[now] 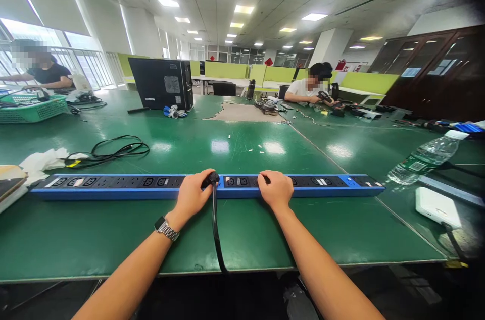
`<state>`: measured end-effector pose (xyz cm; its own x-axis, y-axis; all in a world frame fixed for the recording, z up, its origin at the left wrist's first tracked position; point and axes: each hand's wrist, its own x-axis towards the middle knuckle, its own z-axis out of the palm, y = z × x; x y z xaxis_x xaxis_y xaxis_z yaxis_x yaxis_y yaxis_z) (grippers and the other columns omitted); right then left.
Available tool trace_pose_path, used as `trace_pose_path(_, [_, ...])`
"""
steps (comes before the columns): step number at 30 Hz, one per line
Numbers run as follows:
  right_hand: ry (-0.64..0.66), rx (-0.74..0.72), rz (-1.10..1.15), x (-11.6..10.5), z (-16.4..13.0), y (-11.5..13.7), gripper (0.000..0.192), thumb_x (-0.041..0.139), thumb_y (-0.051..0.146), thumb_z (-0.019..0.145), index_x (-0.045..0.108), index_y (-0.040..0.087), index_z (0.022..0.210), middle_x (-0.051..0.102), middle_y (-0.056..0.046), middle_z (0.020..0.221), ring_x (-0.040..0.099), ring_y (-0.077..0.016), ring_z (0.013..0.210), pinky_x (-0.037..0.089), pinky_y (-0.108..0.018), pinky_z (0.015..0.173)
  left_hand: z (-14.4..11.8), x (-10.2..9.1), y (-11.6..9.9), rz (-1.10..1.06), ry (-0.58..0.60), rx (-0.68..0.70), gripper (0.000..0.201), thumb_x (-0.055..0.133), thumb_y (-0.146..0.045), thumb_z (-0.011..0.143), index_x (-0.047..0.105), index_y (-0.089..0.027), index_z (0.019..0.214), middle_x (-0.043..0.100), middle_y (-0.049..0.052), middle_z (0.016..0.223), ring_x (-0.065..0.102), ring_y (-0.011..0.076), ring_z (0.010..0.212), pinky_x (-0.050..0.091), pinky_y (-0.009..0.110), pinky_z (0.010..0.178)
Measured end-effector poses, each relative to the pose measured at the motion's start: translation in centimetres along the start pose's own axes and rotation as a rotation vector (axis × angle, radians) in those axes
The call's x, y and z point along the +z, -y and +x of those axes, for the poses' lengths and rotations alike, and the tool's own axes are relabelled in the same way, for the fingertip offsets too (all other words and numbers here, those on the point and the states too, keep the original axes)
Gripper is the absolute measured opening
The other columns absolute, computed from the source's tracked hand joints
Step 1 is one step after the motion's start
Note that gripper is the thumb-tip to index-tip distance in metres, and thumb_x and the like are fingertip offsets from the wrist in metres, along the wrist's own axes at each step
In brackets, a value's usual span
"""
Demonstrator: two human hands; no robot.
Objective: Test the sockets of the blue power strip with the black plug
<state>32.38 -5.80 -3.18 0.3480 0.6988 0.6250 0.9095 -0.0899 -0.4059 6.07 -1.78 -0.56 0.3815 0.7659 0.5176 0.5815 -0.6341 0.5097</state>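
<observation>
A long blue power strip (125,192) with a black face of sockets lies crosswise on the green table. My left hand (192,194), with a watch (166,228) on its wrist, is closed on a black plug (212,177) at the strip's middle. From the plug a thick black cord (215,229) drops over the table's front edge. Further right, my right hand (277,189) rests closed over the strip, fingers curled onto its far side. Whether the plug's pins are inside a socket is hidden.
Behind the strip lies a coiled black cable (119,148). A tilted water bottle (428,158) and a white box (437,207) are at right. Farther back stand a black computer case (161,84) and a green basket (34,108). Two people sit across the table.
</observation>
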Motion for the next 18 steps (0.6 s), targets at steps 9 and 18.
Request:
trace_pose_path(9, [0.009, 0.002, 0.014, -0.2, 0.0, 0.3, 0.024, 0.052, 0.032, 0.083, 0.074, 0.021, 0.082, 0.076, -0.004, 0.091, 0.064, -0.0211, 0.090, 0.036, -0.034, 0.083, 1.5, -0.1, -1.0, 0.132, 0.149, -0.024, 0.032, 0.061, -0.024, 0.080, 0.067, -0.024, 0.112, 0.074, 0.006, 0.101, 0.067, 0.0250, 0.092, 0.051, 0.038, 0.083])
trace_pose_path(18, [-0.008, -0.022, 0.049, -0.1, -0.3, 1.0, 0.021, 0.053, 0.029, 0.084, 0.073, 0.021, 0.085, 0.075, -0.004, 0.093, 0.063, -0.0214, 0.093, 0.036, -0.036, 0.087, 1.5, -0.4, 0.1, 0.101, 0.215, 0.107, 0.031, 0.064, -0.027, 0.082, 0.062, -0.025, 0.113, 0.071, 0.004, 0.108, 0.064, 0.0237, 0.101, 0.046, 0.040, 0.093])
